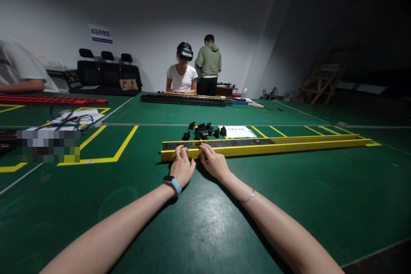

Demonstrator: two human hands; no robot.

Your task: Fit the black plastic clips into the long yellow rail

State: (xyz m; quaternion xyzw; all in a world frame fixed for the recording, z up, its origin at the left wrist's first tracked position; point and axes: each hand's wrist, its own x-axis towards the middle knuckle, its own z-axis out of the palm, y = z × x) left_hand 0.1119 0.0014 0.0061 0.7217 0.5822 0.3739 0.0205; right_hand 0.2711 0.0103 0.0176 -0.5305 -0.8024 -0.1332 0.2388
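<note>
A long yellow channel (282, 150) lies across the green table in front of me. A black strip with small holes (244, 142) sits inside its left part. My left hand (182, 167) is at the channel's left end, fingers bent over the near wall and thumb on the front side. Close beside it, my right hand (214, 162) curls its fingers over the same wall. The fingertips reach toward the black strip; whether they press on it I cannot tell. Just behind the channel lies a heap of small black parts (202, 131).
A white paper label (239, 132) lies beside the heap. Cables and papers (75, 117) are on the left, near a red rail (51, 99). Across the table a person (181, 75) sits behind dark rails (186, 99); another person (208, 64) stands with back turned.
</note>
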